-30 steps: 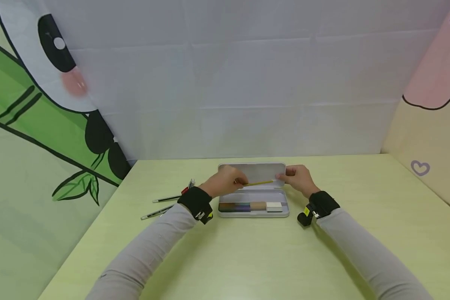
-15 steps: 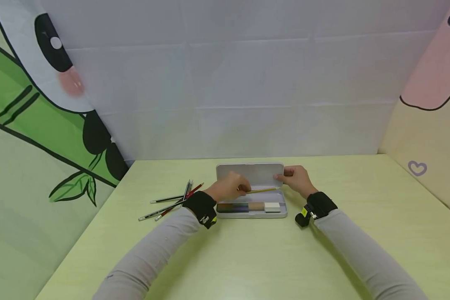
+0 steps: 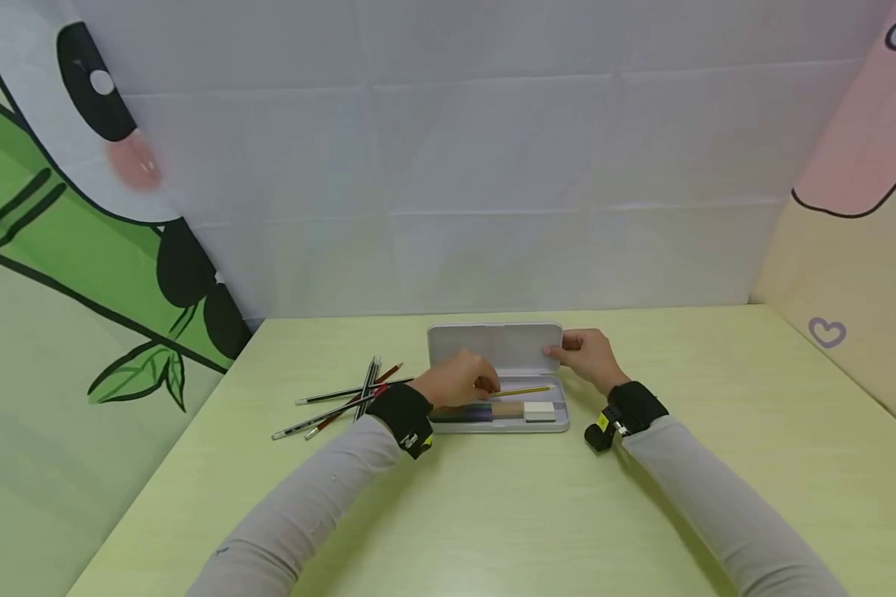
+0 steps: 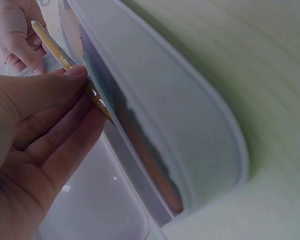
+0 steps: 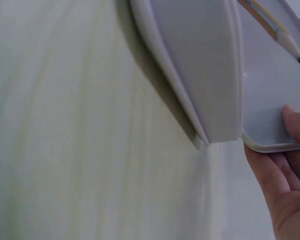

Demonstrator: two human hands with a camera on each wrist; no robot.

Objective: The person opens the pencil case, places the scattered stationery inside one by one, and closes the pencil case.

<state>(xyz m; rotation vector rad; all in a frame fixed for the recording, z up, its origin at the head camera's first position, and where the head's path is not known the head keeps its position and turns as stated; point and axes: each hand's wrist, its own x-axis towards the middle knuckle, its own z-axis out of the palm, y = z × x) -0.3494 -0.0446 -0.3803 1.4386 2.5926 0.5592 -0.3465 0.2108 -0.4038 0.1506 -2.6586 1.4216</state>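
Observation:
A white pencil case (image 3: 493, 426) lies open on the table, its lid (image 3: 493, 344) raised at the back. My left hand (image 3: 459, 381) pinches a yellow pencil (image 3: 523, 390) between thumb and fingers, over the case's base; the sharpened end (image 5: 290, 47) points right. My right hand (image 3: 590, 356) holds the lid's right edge, thumb on the inner face and fingers behind it, as the right wrist view shows. In the base lie a white eraser (image 3: 539, 412), a tan block-like piece (image 3: 507, 410) and darker items partly behind my left hand.
Left of the case, several pencils (image 3: 343, 408) lie crossed in a loose pile on the pale table (image 3: 493, 514), a red one among them, partly behind my left wrist. A white sheet-covered wall (image 3: 493, 166) rises at the table's back edge.
My left hand has lowered the yellow pencil from in front of the lid to over the base. My right hand stays on the lid.

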